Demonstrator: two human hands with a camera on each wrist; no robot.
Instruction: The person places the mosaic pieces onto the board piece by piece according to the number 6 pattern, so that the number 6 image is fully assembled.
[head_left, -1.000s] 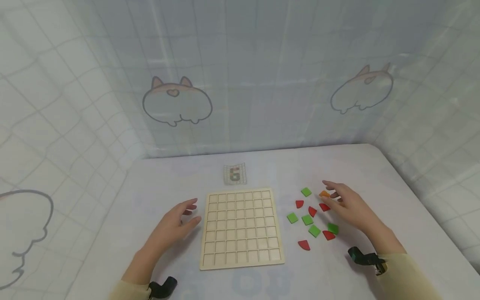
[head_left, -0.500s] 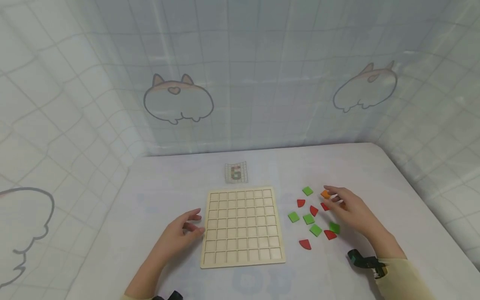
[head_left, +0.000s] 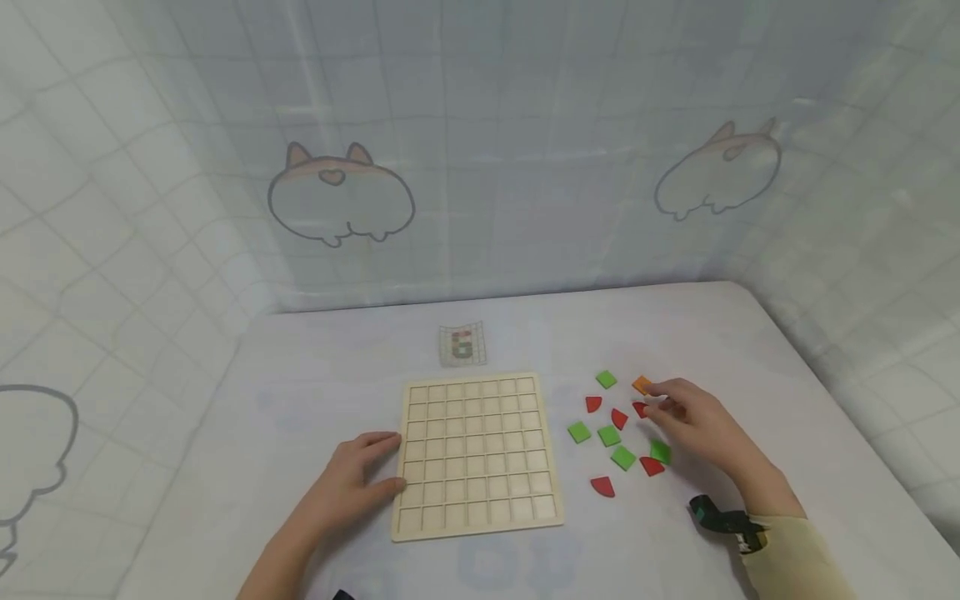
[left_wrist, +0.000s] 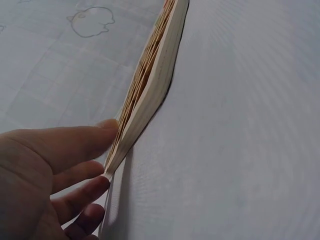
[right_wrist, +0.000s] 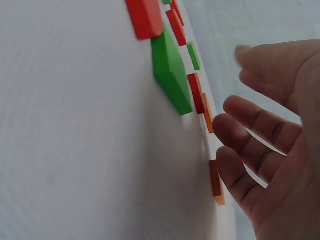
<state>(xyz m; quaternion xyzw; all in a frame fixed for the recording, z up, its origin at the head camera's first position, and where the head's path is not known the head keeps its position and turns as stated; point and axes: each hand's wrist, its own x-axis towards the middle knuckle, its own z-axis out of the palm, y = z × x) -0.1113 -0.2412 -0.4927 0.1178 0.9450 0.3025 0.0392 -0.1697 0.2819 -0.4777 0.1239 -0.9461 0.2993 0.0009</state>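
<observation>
Board [head_left: 477, 454] is touched by relaxed left hand [head_left: 354, 477] — nothing is grasped by loose right hand [head_left: 693, 418], orange tile [head_left: 641, 384] beside its fingertips.

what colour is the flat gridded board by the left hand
Pale cream. The flat, four-sided gridded board shows its colour best in the head view.

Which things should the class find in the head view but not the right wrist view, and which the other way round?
Only the head view: the gridded board, the small patterned sheet and the left hand, touching the board's edge.
Only the right wrist view: a second orange tile.
Both: the right hand, one orange tile, green square tiles, red quarter-circle tiles.
</observation>
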